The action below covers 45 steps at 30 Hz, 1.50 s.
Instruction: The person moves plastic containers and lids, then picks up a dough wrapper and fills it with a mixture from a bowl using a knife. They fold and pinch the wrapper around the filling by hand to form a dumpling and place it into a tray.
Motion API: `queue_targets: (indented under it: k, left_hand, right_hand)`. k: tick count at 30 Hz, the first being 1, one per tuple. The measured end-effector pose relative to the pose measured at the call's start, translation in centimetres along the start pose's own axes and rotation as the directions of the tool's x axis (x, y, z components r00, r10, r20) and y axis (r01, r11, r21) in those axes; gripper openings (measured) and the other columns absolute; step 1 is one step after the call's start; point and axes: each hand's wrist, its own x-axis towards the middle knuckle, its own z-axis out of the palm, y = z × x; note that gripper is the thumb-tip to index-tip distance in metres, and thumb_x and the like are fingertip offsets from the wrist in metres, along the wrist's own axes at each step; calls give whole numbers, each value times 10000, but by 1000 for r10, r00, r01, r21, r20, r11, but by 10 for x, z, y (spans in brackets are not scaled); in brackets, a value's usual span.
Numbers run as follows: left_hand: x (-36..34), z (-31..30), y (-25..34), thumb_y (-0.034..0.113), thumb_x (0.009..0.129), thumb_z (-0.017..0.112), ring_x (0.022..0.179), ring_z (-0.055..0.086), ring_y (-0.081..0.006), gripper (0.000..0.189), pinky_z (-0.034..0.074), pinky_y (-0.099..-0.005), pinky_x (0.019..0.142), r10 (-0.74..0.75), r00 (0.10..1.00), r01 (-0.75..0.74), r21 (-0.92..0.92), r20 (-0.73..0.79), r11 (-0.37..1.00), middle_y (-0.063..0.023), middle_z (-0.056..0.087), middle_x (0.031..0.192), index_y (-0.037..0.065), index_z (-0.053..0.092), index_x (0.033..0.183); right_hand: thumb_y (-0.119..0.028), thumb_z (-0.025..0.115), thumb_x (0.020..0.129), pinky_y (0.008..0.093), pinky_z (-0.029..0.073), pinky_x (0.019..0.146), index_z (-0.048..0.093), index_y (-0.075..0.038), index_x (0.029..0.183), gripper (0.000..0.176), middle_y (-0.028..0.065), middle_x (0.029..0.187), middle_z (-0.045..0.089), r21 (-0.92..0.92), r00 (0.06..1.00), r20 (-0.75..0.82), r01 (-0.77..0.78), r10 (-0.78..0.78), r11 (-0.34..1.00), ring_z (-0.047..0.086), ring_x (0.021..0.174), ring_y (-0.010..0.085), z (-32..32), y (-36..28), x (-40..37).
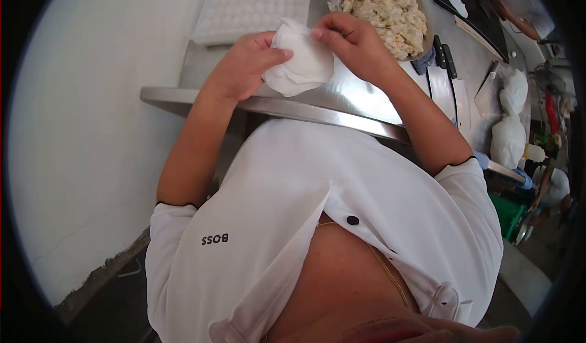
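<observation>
Leftward first: white plastic tray of round hollows (250, 1) at the back of the stainless steel bench (360, 96), contents too pale to tell. Then left hand (244, 65) and right hand (351, 44), each grip pinched shut on the thin white floppy sheet (302, 68) held above the bench edge, seemingly unfilled as yet. Rightward, metal bowl of pale chopped filling (384, 7) just behind the right hand, then black-handled knives (448, 80) and white tied bags (510, 138).
</observation>
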Motion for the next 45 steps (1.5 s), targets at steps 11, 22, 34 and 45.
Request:
queue_targets:
  k: [11,22,34,45]
  left_hand:
    - [2,-1,-6,99,900,620,1018,639,-198,347,511,-341,920,-18,1000,18,-30,-6,999,-123,649,1119,-72,573,1198]
    - [3,3,0,115,916,619,1021,655,-208,381,522,-336,924,-24,998,24,-10,-65,1000,-145,655,1128,-94,551,1227]
    - [42,27,-35,174,913,604,1033,646,-209,403,500,-295,875,150,959,129,839,-242,528,-153,661,1141,-71,576,1231]
    - [45,35,-15,259,999,522,912,633,-226,315,523,-367,796,42,971,-73,-125,-237,989,-123,648,1022,-35,595,1081]
  right_hand:
    - [-195,606,947,267,497,734,652,-4,980,199,23,814,623,143,997,7,-76,76,987,587,772,114,3,25,9]
    - [-133,587,906,272,491,645,639,-6,942,142,59,764,636,522,957,-85,-194,277,830,602,670,136,-11,38,23]
    - [-174,614,941,275,498,640,636,-59,999,130,11,832,653,570,977,-86,-110,193,814,615,706,115,-64,35,25]
    - [-185,576,942,266,473,720,672,-1,1035,227,50,870,644,45,997,1,79,-80,996,591,806,123,-11,13,3]
